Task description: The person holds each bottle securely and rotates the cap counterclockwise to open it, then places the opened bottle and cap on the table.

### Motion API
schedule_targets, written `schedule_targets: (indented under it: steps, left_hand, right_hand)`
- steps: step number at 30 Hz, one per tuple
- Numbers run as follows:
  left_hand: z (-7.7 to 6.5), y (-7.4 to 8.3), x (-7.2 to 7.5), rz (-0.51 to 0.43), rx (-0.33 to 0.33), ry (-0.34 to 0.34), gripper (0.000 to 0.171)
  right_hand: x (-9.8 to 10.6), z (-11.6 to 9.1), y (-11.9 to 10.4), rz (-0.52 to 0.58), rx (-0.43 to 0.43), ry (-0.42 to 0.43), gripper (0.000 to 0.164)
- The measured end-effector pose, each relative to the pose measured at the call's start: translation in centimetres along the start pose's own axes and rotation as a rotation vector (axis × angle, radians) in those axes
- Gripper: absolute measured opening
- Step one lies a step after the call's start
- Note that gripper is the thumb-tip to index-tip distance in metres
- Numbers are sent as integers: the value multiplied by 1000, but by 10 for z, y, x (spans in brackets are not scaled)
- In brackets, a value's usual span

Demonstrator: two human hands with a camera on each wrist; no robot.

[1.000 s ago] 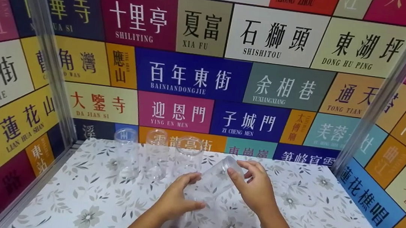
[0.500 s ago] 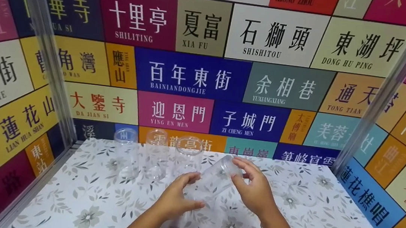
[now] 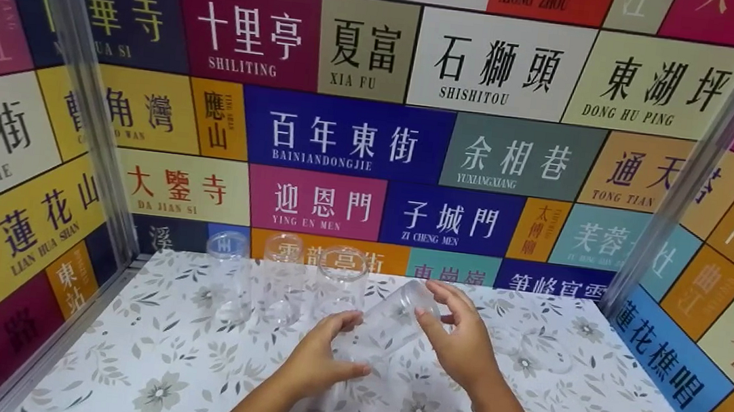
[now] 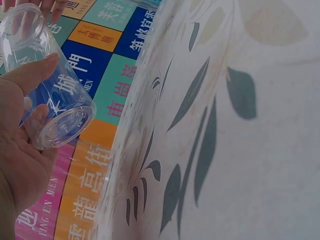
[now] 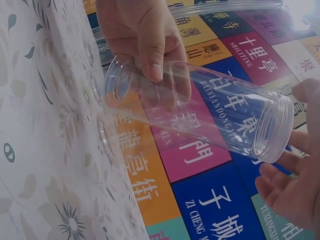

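Note:
A clear plastic jar (image 3: 385, 320) is held tilted above the table, its upper end leaning right. My left hand (image 3: 324, 358) grips its lower part, with thumb and fingers on either side. In the right wrist view the left hand's fingers (image 5: 155, 60) show around the jar's base end. My right hand (image 3: 459, 332) is at the upper end, with thumb and fingers curled around its ridged screw collar (image 5: 275, 127). In the left wrist view the jar (image 4: 55, 95) appears see-through, with nothing visible inside.
Three clear jars stand at the back left: a left one (image 3: 226, 280), a middle one (image 3: 282, 282) and a wider-rimmed one (image 3: 341, 275). Clear round lids (image 3: 552, 354) lie to the right on the floral tablecloth (image 3: 163, 389). Sign-printed panels (image 3: 347, 136) enclose the table.
My right hand's thumb and fingers have shifted slightly around the jar's upper end, drawing off it and then back onto it. The left hand and the jar stay nearly still.

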State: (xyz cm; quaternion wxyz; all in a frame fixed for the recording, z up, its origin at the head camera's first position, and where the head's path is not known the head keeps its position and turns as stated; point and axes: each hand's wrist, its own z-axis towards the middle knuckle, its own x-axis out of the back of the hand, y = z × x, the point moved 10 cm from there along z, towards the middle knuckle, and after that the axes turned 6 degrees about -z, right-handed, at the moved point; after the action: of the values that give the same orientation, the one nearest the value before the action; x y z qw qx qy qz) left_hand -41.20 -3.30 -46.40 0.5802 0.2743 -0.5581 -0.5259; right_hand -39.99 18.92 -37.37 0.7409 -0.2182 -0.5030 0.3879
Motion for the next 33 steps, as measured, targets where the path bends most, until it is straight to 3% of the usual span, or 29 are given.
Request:
schedule_targets:
  steps: [6, 16, 23, 33]
  left_hand:
    - [0, 0, 0, 4, 2, 4, 85]
    - [-1, 0, 0, 9, 3, 3, 86]
    - [-1, -1, 0, -1, 9, -1, 84]
    - [0, 0, 0, -16, 11, -6, 86]
  right_hand:
    - [3, 2, 7, -81, -59, 38, 64]
    - [2, 1, 7, -63, -84, 25, 58]
    - [0, 1, 1, 2, -33, 2, 45]
    - [-5, 0, -5, 74, 67, -45, 50]
